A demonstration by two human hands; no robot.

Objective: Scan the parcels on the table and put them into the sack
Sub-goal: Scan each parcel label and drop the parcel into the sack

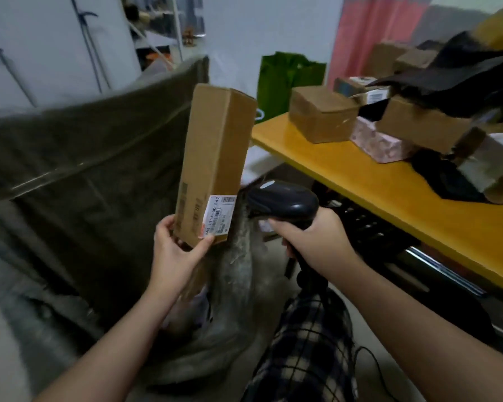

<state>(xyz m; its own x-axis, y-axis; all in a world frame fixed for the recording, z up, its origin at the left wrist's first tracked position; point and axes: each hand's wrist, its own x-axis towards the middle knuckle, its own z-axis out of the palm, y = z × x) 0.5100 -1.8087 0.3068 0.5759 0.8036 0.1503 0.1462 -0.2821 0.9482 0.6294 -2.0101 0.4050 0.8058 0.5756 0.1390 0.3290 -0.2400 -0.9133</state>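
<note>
One parcel is up for scanning, I judge: a long cardboard box (215, 152) that my left hand (177, 253) pinches by its lower end, thumb on one side face and fingertips curled against the labelled face. My right hand (314, 236) is wrapped tight round the handle of the scanner (282, 201), whose head sits just beside the box, level with the white label (219, 214) right above my left fingertips.

Next, I reckon, comes the drop. The sack (238, 288) gapes directly below both grips, so the box should go down end first, and my left fingers need only loosen once it is inside the mouth.

The box is narrow, plain brown and nearly upright, leaning a little. A printed code runs along the side by my thumb. More parcels (323, 114) wait on the yellow table (360, 181), beyond my right hand.
</note>
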